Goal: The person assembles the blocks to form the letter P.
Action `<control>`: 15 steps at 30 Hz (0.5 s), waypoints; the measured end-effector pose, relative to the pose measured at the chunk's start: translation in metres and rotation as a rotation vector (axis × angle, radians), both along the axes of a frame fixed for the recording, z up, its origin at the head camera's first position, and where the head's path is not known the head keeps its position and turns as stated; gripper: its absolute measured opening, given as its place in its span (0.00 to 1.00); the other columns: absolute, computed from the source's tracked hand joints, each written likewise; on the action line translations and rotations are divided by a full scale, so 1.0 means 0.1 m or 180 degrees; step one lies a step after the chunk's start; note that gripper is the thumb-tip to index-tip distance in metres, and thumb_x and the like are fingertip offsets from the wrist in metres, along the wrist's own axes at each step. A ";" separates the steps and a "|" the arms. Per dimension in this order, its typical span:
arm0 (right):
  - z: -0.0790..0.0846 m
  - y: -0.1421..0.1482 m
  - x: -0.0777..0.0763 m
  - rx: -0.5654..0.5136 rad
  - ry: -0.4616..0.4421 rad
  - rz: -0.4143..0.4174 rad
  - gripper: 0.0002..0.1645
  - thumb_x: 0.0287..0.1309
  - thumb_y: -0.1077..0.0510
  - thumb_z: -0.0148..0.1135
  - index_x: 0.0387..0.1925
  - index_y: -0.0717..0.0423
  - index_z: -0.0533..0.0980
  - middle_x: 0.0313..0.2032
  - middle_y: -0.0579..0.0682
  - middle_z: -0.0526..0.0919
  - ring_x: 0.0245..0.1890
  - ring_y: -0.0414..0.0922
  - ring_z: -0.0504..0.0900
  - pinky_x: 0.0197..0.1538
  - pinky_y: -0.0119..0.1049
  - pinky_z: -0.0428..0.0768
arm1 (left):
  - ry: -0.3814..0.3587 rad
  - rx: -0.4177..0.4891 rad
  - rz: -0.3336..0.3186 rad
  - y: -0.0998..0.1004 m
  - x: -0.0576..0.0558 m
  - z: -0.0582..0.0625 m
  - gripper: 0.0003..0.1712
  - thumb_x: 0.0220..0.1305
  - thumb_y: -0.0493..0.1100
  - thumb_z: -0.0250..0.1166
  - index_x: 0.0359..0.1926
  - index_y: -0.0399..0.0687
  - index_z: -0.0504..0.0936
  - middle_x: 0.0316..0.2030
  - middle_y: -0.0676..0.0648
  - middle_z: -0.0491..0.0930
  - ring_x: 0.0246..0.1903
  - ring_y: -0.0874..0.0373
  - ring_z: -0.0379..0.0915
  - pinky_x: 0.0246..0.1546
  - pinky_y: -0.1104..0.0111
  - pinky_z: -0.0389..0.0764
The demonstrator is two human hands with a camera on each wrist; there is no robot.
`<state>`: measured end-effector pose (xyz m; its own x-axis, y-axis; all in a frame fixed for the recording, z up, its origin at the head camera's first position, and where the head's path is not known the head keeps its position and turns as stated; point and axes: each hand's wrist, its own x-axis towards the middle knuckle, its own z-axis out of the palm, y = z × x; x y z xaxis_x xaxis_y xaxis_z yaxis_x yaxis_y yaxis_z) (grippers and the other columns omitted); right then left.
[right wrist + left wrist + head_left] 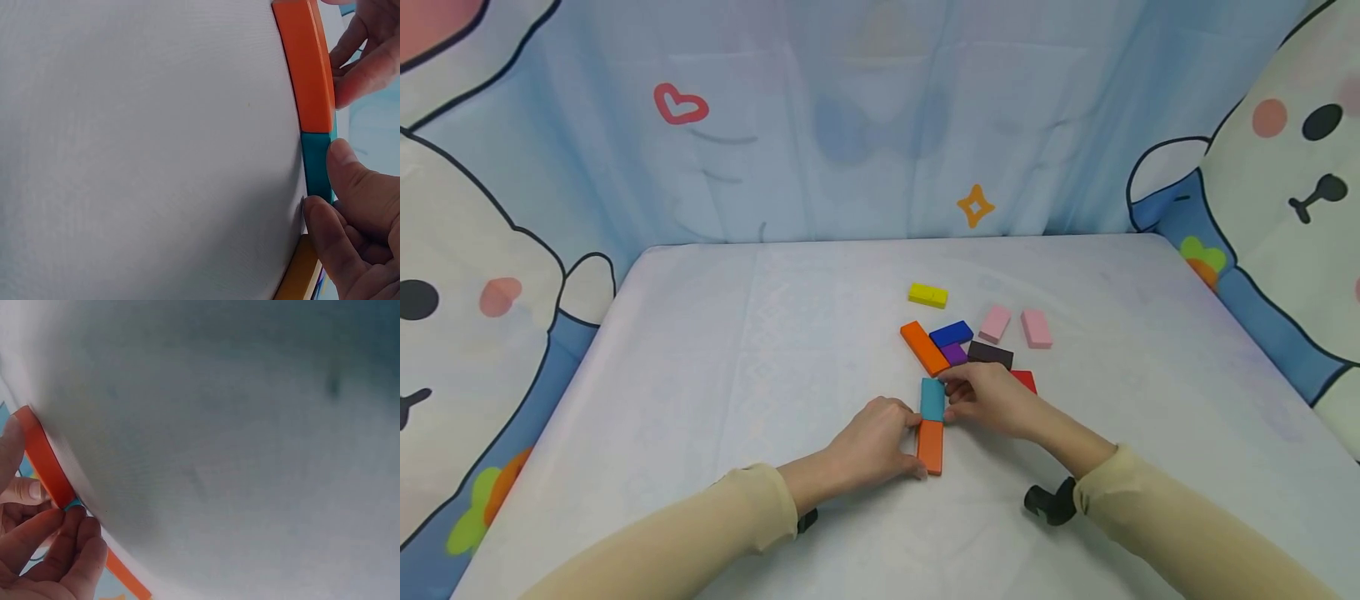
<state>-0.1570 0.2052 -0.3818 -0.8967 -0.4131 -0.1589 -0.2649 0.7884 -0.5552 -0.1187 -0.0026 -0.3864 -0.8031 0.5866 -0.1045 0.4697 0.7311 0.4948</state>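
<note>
An orange block (930,450) and a teal block (932,400) lie end to end in a line on the white table. My left hand (880,446) holds the orange block from its left side, thumb by the near end and fingers by the seam. In the left wrist view, thumb and fingers span that orange block (47,462). The right hand (992,396) pinches the teal block, its index finger at the far end and its thumb near the seam, as the right wrist view shows on the teal block (317,165).
Beyond the teal block lie a slanted orange block (925,348), a blue block (951,333), a purple block (954,354), a black block (990,354) and a partly hidden red block (1025,381). Farther off are a yellow block (928,295) and two pink blocks (1037,329).
</note>
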 end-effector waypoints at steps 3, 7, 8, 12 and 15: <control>0.00 0.00 0.01 -0.0007 0.0004 -0.0004 0.29 0.55 0.62 0.76 0.57 0.68 0.79 0.37 0.50 0.85 0.38 0.42 0.83 0.50 0.41 0.89 | -0.0004 -0.0020 -0.0009 0.00 0.00 0.00 0.37 0.49 0.50 0.83 0.58 0.36 0.84 0.52 0.44 0.88 0.54 0.51 0.81 0.61 0.66 0.81; -0.01 -0.01 0.01 -0.0002 0.0001 -0.0034 0.30 0.53 0.61 0.77 0.57 0.68 0.79 0.38 0.51 0.85 0.38 0.42 0.83 0.49 0.40 0.89 | -0.0014 -0.0020 -0.0023 0.00 0.00 -0.01 0.36 0.49 0.50 0.83 0.57 0.37 0.85 0.51 0.44 0.88 0.54 0.52 0.81 0.61 0.66 0.81; -0.01 -0.02 0.01 0.0001 -0.0001 -0.0047 0.31 0.53 0.61 0.78 0.57 0.68 0.79 0.38 0.51 0.85 0.38 0.42 0.83 0.49 0.40 0.89 | -0.0021 -0.0013 -0.0026 0.00 0.00 -0.01 0.36 0.49 0.49 0.83 0.57 0.37 0.85 0.51 0.44 0.88 0.54 0.52 0.81 0.61 0.66 0.81; -0.01 -0.04 0.02 0.0025 0.0010 -0.0080 0.31 0.52 0.61 0.79 0.57 0.68 0.79 0.37 0.51 0.86 0.38 0.42 0.83 0.49 0.39 0.89 | -0.0054 0.0014 -0.0038 0.00 -0.01 -0.01 0.35 0.49 0.49 0.83 0.57 0.37 0.85 0.52 0.44 0.88 0.55 0.52 0.80 0.60 0.66 0.81; -0.01 -0.06 0.03 0.0037 0.0019 -0.0101 0.32 0.51 0.61 0.79 0.57 0.68 0.80 0.37 0.51 0.86 0.37 0.41 0.83 0.48 0.38 0.89 | -0.0081 0.0031 -0.0047 -0.01 -0.02 -0.01 0.34 0.50 0.48 0.83 0.56 0.37 0.86 0.52 0.44 0.88 0.54 0.52 0.80 0.60 0.66 0.81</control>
